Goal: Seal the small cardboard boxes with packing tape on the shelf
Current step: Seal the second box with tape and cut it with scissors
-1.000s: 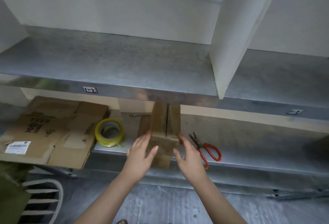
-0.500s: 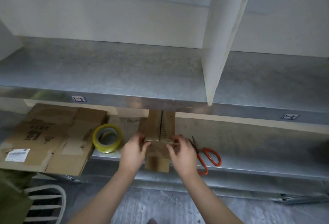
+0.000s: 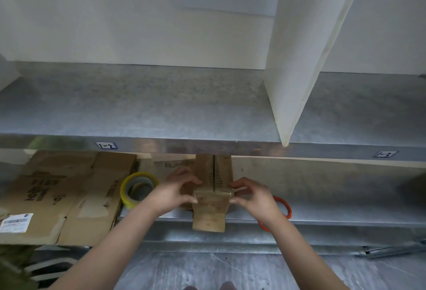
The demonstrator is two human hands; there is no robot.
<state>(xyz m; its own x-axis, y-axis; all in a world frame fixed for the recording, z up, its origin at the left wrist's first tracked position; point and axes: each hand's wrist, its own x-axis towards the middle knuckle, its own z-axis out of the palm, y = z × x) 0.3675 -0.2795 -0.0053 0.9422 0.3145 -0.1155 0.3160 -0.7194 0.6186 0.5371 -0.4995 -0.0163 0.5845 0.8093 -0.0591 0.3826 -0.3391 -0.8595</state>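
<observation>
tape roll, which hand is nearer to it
Left. The left hand grips the small box at its left edge, just right of the tape roll; the right hand grips its far edge.

Our only view comes from a wide-angle camera worn on the head, facing forward and down at grey galvanised metal shelving (image 3: 334, 202). Its upper shelf (image 3: 138, 105) crosses mid-frame, close. Beneath it, nearer still, our left hand (image 3: 171, 194) and right hand (image 3: 255, 197), arms entering from the bottom edge, grip a small brown cardboard box (image 3: 213, 201).
</observation>
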